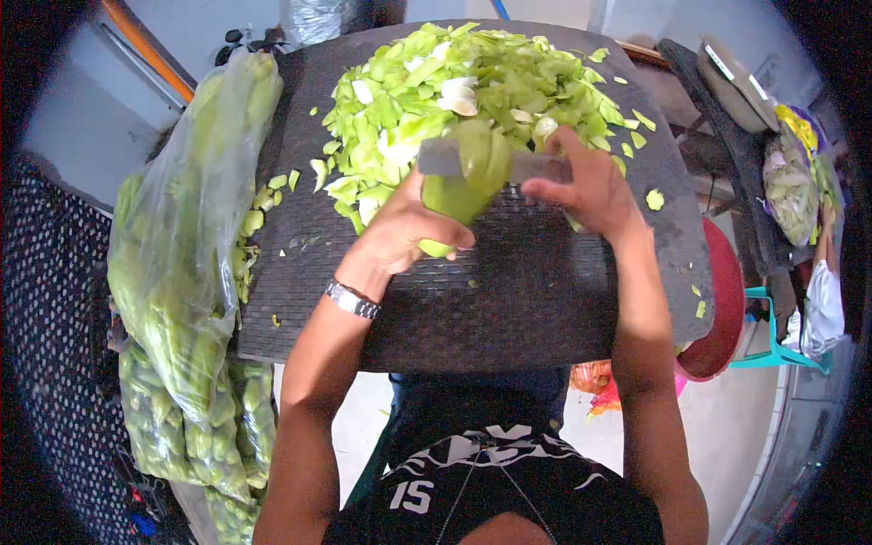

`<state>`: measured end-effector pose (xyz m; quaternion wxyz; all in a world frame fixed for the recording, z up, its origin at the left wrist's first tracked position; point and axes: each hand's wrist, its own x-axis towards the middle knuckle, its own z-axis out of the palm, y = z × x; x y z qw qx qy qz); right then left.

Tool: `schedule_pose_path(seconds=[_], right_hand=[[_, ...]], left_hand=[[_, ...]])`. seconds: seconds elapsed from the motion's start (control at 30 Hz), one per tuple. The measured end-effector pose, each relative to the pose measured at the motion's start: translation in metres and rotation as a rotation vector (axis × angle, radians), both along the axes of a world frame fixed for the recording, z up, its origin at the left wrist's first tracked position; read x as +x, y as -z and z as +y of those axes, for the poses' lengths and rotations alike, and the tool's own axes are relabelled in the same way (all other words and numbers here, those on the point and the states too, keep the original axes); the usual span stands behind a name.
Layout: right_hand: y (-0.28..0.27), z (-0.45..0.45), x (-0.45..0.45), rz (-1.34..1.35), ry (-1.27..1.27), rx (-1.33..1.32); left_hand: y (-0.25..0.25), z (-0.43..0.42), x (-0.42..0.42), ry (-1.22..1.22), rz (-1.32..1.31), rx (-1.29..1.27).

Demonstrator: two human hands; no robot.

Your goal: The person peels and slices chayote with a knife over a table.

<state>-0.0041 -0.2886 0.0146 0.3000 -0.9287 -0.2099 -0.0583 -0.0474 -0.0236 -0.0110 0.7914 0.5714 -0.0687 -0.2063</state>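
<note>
My left hand [404, 229], with a metal watch at the wrist, is closed around the lower part of a green chayote [459, 195] above the dark table [509, 300]. My right hand [590, 186] grips a knife [538, 167]. Its broad blade runs leftward behind the chayote, and the far end shows past the fruit. Motion blurs both the blade and the top of the chayote. The handle is mostly hidden by my fingers. Just beyond my hands lies a large heap of pale green peelings and slices [409, 100].
Clear plastic bags of chayotes [182, 272] stand at the table's left edge. A red basin [716, 309] and a turquoise stool [777, 341] are at the right. Farther right, another person's arm [825, 236] shows near a bagged bundle [788, 186].
</note>
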Motion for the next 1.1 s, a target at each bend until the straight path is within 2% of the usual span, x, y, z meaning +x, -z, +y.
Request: schedule_pose_path(seconds=[0.1, 0.13, 0.23, 0.33, 0.43, 0.53, 0.57, 0.67, 0.73, 0.8, 0.9, 0.93, 1.03, 1.1], right_hand=[[0.019, 0.007, 0.008, -0.126, -0.014, -0.078], [0.023, 0.008, 0.007, -0.262, -0.064, -0.053], [0.018, 0.0, 0.009, 0.027, -0.118, 0.127], [-0.006, -0.009, 0.004, 0.151, 0.0, 0.03], [0.013, -0.003, 0.015, 0.016, -0.063, 0.001], [0.018, -0.008, 0.015, -0.11, -0.226, 0.054], [0.022, -0.012, 0.017, -0.027, -0.153, 0.072], [0.026, -0.037, 0.036, 0.268, 0.103, 0.043], [0.026, -0.041, 0.038, 0.259, 0.127, 0.11], [0.022, -0.039, 0.032, 0.299, 0.139, 0.175], [0.01, -0.032, 0.021, 0.305, 0.107, 0.266], [0.013, -0.031, 0.02, 0.236, 0.053, 0.285], [0.029, -0.019, 0.028, 0.193, -0.022, 0.385], [0.033, -0.01, 0.027, 0.178, -0.021, 0.372]], left_hand=[[-0.002, -0.003, 0.001, -0.028, -0.033, -0.032], [-0.002, -0.008, 0.0, -0.034, -0.034, -0.014], [0.001, -0.007, 0.0, -0.028, -0.104, 0.07], [-0.005, 0.007, 0.003, 0.003, -0.088, 0.029], [-0.006, -0.004, 0.0, -0.036, -0.119, 0.021], [-0.002, 0.0, 0.001, 0.029, -0.041, 0.072], [-0.003, 0.002, 0.0, 0.037, -0.027, 0.087], [-0.006, 0.007, -0.005, 0.053, -0.253, 0.009], [-0.01, 0.004, -0.003, 0.001, -0.213, -0.075], [-0.005, 0.016, -0.002, 0.063, -0.123, -0.15], [0.0, 0.023, 0.008, 0.034, 0.166, -0.423], [-0.003, 0.023, 0.008, 0.051, 0.164, -0.459], [0.004, 0.013, 0.005, -0.134, 0.124, -0.439], [0.013, 0.015, 0.008, -0.064, 0.133, -0.499]])
